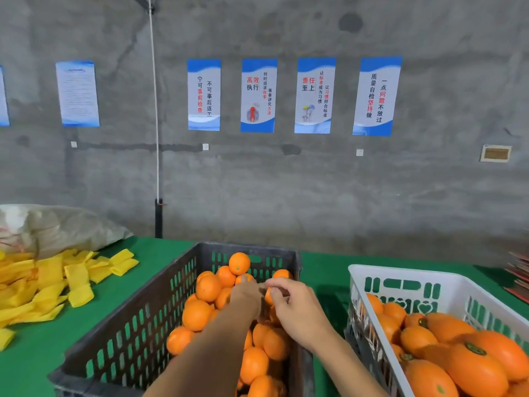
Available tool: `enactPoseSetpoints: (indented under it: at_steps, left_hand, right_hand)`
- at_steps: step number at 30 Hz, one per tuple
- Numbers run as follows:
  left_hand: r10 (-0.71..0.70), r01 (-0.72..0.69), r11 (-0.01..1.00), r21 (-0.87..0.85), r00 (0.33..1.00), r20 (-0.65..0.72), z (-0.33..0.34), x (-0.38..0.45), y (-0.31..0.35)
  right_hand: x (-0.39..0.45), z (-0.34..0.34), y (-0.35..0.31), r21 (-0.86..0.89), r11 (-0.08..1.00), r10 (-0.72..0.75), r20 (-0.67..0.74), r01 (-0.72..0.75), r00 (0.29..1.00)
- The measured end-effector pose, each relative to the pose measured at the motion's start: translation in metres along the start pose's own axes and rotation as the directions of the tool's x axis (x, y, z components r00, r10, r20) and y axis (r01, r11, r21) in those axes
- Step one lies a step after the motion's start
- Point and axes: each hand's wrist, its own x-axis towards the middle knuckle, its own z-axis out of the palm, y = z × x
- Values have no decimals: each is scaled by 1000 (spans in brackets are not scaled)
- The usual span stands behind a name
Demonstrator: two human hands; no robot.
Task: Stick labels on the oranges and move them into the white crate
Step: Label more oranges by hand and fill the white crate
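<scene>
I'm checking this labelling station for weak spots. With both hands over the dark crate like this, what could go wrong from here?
1. The oranges are heaped high at the dark crate's far end; the left hand reaching in might dislodge the top one.
2. The right hand's fingers are pinched, but what they hold is too small to tell; a label could fold or drop.
3. The white crate looks full, so added fruit could roll.

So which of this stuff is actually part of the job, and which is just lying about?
Part of the job:
- oranges in the dark crate
- white crate, already holding oranges
- left hand and right hand, both over the dark crate

Lying about:
- yellow foam sleeves
- sack
- wall posters
- rope
</scene>
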Motion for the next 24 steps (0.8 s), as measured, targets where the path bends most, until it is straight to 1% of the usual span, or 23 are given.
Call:
enactPoseSetpoints:
  at_steps: [2, 6, 7, 9, 10, 11, 13, 14, 16, 18, 19, 21, 22, 24]
  left_hand:
    - [-53, 53, 999, -3, 999, -2, 5, -2, -4]
    - [-71, 63, 981, -184, 997, -36, 2, -23, -11]
    - [-66, 45, 966, -253, 995, -75, -8, -32, -11]
    - [-58, -39, 910, -413, 974, -219, -37, -55, -7]
    - [-56, -108, 868, -484, 949, -311, -54, -71, -3]
    - [-55, -196, 820, -538, 908, -415, -68, -90, 1]
    - [-72, -394, 703, -593, 789, -610, -81, -137, 14]
    - [-94, -478, 640, -601, 729, -678, -81, -162, 21]
    - [-149, -579, 562, -591, 632, -761, -72, -207, 39]
    - [-194, -625, 513, -588, 583, -789, -60, -244, 60]
    - [-208, -641, 485, -594, 576, -791, -52, -258, 72]
    - [-202, -655, 469, -592, 573, -794, -30, -280, 98]
    - [-186, -657, 463, -595, 585, -790, -19, -288, 108]
    - [-135, -644, 441, -625, 641, -756, 6, -300, 126]
  right_hand:
    - [1, 1, 2, 3, 1000, 6, -23, -6, 1000]
    - [-6, 1, 1, 4, 999, 40, -43, -39, 998]
    - [-9, -2, -1, 26, 998, 55, -49, -53, 997]
    - [-16, -9, -5, 71, 996, 61, -89, -55, 994]
    - [-20, -13, -8, 84, 995, 58, -131, -47, 990]
    - [-27, -17, -12, 95, 995, 61, -179, -44, 982]
    - [-50, -26, -22, 132, 990, 73, -250, -41, 965]
    - [-65, -32, -28, 177, 984, 71, -272, -22, 960]
    - [-94, -47, -38, 297, 954, 61, -316, 38, 947]
    - [-126, -60, -45, 420, 903, 67, -357, 95, 932]
    - [-143, -63, -47, 472, 875, 87, -374, 109, 923]
    - [-177, -63, -41, 549, 830, 155, -396, 98, 905]
    - [-193, -61, -36, 573, 815, 188, -402, 86, 896]
    - [-222, -55, -23, 605, 795, 255, -391, 38, 884]
